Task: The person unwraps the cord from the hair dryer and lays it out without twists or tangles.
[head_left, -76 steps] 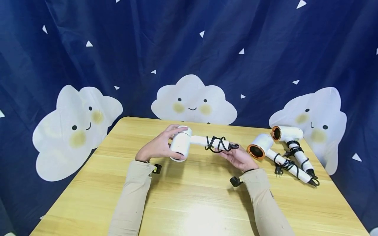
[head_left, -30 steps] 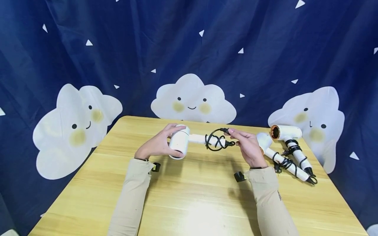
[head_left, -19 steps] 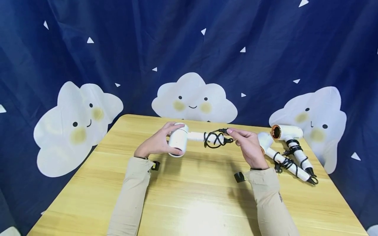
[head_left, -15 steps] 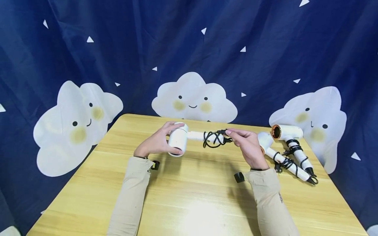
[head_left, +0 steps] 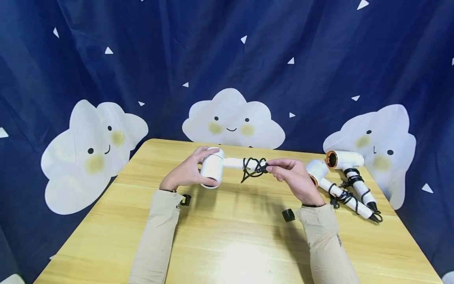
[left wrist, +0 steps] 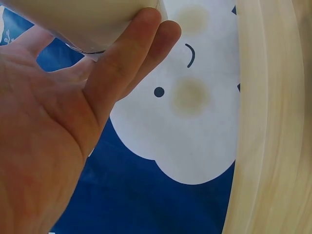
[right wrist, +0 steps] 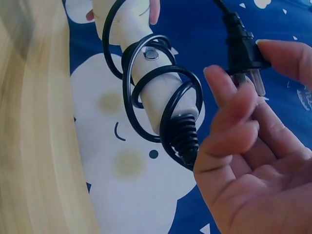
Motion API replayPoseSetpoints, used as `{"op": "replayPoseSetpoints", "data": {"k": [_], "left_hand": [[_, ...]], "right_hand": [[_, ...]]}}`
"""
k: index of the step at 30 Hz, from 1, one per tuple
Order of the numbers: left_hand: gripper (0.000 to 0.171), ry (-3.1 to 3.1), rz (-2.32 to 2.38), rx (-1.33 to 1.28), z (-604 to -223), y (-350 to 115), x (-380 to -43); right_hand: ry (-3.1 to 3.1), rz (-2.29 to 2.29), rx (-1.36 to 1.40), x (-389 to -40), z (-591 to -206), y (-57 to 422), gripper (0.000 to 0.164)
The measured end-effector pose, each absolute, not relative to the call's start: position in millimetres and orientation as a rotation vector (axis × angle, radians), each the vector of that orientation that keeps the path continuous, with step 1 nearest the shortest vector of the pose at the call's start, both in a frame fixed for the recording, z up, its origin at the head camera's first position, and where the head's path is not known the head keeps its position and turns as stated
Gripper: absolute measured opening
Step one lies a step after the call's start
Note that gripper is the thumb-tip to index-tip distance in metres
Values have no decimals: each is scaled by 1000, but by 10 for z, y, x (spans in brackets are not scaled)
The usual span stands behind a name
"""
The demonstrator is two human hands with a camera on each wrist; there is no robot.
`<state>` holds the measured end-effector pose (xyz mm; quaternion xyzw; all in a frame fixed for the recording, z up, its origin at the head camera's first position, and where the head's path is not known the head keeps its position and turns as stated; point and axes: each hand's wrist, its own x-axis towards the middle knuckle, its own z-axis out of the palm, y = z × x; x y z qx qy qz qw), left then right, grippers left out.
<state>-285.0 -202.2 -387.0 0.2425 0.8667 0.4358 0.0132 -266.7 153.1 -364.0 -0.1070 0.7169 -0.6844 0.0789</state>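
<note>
In the head view, a white hair dryer (head_left: 212,169) is held above the table, its handle (head_left: 234,163) pointing right. My left hand (head_left: 186,171) grips the barrel from the left side, thumb at the lower end and fingers at the upper end. Black cord (head_left: 247,169) loops loosely around the handle. My right hand (head_left: 294,177) is beside the handle's end. In the right wrist view its thumb and a finger pinch the black two-pin plug (right wrist: 242,48), metal prongs facing the palm. The left wrist view shows fingers against the white barrel (left wrist: 92,19).
Two more white hair dryers with copper-coloured rims lie on the right of the wooden table (head_left: 213,236): a nearer one (head_left: 317,169) and a farther one (head_left: 349,159), both with cords wrapped round their handles. Behind the table hangs a blue curtain (head_left: 213,51) with cloud faces.
My right hand went from under the handle's end to pinching the plug, and then moved left and slightly down with it, closer to the handle. My left hand shifted slightly left, still holding the dryer.
</note>
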Motion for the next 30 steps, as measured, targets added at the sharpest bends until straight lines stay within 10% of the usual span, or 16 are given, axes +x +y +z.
{"op": "replayPoseSetpoints", "data": {"k": [15,30], "left_hand": [[103,2734,1347,756,-3874,-2056,-2855],[103,2725,1366,731,-3846,-2078,-2837]], "right_hand": [[2015,-1816,-457,-2699,-3701,1617,43],[1853,-1673,-533,-2792,-3891,1662,21]]}}
